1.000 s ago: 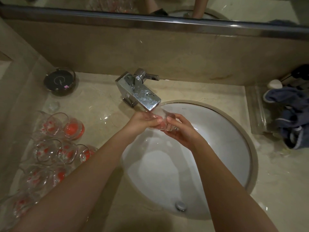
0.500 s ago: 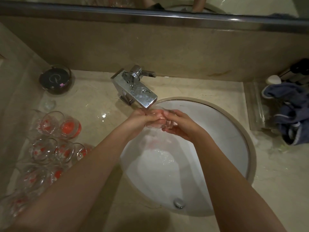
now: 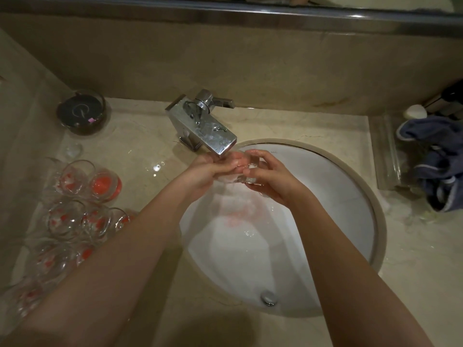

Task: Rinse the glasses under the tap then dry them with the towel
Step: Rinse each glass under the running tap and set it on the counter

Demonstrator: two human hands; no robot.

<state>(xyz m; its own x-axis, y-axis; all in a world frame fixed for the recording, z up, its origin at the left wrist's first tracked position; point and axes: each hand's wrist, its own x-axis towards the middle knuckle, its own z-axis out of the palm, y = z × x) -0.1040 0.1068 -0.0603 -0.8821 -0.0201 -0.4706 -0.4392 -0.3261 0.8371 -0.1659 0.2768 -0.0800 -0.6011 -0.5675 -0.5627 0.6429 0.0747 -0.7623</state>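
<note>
A small clear glass (image 3: 238, 169) with red marks sits right under the spout of the chrome tap (image 3: 205, 127), over the white sink (image 3: 333, 196). My left hand (image 3: 208, 171) holds it from the left, fingers curled around it. From the right, my right hand (image 3: 269, 177) grips the same glass. Pinkish water runs down the basin below. Several more clear glasses with red patterns (image 3: 75, 201) stand on the counter at the left. A blue towel (image 3: 438, 161) lies crumpled at the far right.
A dark round glass dish (image 3: 82, 112) stands at the back left of the wet marble counter (image 3: 140, 151). A clear tray (image 3: 385, 156) holds the towel and a white soap (image 3: 416, 111). The drain plug (image 3: 268, 298) sits at the sink's near side. A mirror runs above the back wall.
Both hands have turned the glass under the spout and my right fingers have shifted round it. Pink-tinted water now spreads in the basin. The view has tilted down slightly.
</note>
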